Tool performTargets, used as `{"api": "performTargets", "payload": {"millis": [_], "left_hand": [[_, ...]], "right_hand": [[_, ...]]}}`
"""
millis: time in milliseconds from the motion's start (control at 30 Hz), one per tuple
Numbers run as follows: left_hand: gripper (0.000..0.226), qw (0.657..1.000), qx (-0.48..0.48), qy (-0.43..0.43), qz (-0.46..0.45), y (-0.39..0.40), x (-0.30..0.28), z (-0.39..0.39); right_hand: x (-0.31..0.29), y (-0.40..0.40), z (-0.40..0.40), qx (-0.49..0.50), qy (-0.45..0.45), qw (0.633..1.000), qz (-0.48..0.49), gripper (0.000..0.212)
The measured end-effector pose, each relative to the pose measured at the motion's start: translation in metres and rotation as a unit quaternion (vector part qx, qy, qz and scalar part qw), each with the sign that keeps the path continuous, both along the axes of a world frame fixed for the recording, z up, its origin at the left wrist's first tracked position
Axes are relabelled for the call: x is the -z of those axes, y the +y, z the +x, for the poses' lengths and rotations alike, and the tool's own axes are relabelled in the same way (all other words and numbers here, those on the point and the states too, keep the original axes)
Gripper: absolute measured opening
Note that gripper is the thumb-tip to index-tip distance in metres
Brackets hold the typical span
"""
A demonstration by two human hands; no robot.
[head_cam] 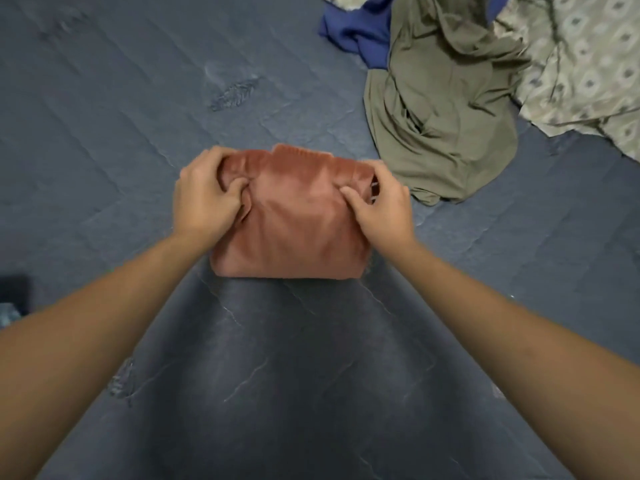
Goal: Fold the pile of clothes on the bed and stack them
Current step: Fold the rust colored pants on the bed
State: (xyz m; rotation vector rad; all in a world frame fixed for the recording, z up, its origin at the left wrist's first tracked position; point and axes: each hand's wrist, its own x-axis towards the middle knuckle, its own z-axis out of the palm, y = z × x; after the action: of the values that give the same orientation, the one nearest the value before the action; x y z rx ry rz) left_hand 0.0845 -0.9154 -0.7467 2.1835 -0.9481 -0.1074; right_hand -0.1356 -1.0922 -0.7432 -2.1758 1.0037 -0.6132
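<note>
Dark blue bed [104,116] carries a rust-coloured garment [294,223] mid-bed, both hands, left hand [204,199] and right hand [381,206], pinching its far corners mid-fold; next, seemingly, flatten it, then take the olive garment [440,116] from the far-right pile.

Both bare forearms reach forward, converging. Left hand [202,195] fingers curled, thumb tucked into folded rust-orange velvet garment [294,230]; right hand [379,202] pinches its opposite upper corner.
</note>
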Motion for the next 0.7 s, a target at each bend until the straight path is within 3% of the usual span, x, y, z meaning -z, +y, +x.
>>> {"api": "performTargets", "payload": {"millis": [100,167,233,267,333,400,533,700], "left_hand": [[0.031,0.997,-0.046,0.055,0.016,-0.038,0.008,0.018],[0.033,0.983,-0.105,0.150,-0.004,-0.049,0.013,0.016],[0.044,0.971,-0.138,0.195,-0.010,-0.045,0.016,0.001],[0.052,0.981,-0.117,0.158,-0.004,-0.037,0.019,-0.010],[0.061,0.999,0.015,-0.004,0.037,-0.014,0.030,-0.028],[0.060,0.981,0.137,-0.091,0.108,0.003,0.053,-0.033],[0.067,0.978,0.115,-0.006,0.173,-0.004,0.100,-0.018],[0.074,0.977,0.107,-0.023,0.185,-0.015,0.131,-0.012]], "right_hand": [[0.010,0.001,0.023,0.051,0.029,0.991,-0.119,0.060],[0.020,0.021,0.033,-0.023,0.068,0.978,-0.196,0.059],[0.037,0.038,0.040,-0.101,0.150,0.964,-0.195,0.057],[0.047,0.040,0.043,-0.108,0.188,0.960,-0.176,0.057],[0.063,0.033,0.050,-0.093,0.215,0.961,-0.145,0.058],[0.077,0.026,0.054,-0.083,0.205,0.966,-0.136,0.059],[0.103,0.027,0.056,-0.061,0.184,0.974,-0.119,0.063],[0.119,0.021,0.067,-0.041,0.183,0.976,-0.115,0.068]]}}
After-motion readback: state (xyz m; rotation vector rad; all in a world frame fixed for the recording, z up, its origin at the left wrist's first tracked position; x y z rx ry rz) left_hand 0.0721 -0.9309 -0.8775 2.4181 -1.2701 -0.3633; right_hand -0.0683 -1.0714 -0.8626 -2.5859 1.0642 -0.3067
